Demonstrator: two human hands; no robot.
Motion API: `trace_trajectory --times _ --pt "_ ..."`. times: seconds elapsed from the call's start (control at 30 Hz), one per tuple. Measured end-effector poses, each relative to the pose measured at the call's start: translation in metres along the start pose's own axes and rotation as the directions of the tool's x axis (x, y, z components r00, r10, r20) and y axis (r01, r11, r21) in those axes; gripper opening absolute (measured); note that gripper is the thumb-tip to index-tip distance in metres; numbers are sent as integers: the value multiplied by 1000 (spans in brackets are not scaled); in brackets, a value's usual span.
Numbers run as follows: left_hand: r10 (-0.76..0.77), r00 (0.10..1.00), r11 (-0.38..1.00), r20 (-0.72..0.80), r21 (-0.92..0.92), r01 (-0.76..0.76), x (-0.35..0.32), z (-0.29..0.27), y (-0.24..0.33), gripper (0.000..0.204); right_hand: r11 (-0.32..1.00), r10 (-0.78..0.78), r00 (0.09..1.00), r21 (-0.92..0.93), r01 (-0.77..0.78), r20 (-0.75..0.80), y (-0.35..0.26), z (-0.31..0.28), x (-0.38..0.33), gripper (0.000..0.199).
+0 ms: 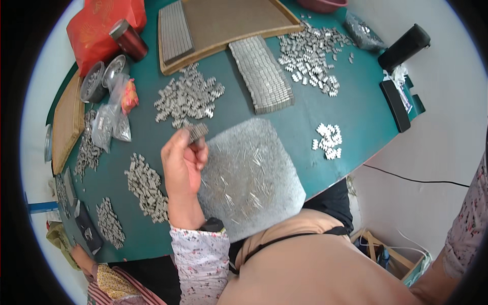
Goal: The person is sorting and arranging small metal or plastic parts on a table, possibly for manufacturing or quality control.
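My left hand is raised over the left edge of a grey felt-like mat. Its fingers are closed around a small block of joined grey metal pieces. Many thin metal pins lie scattered on the mat beneath. Just beyond the hand is a heap of loose grey metal pieces, and another pile lies to its left. My right hand is low at the right edge beside my tan apron; its fingers are hidden.
A long stack of aligned metal pieces lies against a wooden tray. More loose pieces spread at the far right, with a small bright pile nearer. A black bottle stands right. Another person's hand shows lower left.
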State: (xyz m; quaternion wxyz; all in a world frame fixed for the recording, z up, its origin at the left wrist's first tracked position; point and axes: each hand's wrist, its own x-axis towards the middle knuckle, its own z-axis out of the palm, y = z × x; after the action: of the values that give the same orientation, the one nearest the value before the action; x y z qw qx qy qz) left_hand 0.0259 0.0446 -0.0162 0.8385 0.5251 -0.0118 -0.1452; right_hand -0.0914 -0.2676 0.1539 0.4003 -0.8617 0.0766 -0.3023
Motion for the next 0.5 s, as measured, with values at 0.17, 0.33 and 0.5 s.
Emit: trace_trajectory --times 0.17,0.33,0.5 --pt "11 1000 1000 18 10 -11 5 10 6 30 999 -51 997 13 52 -58 11 5 16 29" --pt "44 999 998 10 34 -44 -2 1 3 30 997 -65 997 37 67 -43 28 23 9 28" --pt "2 1000 1000 -26 -6 -2 1 17 12 18 986 -168 978 -35 165 -126 21 3 41 27"
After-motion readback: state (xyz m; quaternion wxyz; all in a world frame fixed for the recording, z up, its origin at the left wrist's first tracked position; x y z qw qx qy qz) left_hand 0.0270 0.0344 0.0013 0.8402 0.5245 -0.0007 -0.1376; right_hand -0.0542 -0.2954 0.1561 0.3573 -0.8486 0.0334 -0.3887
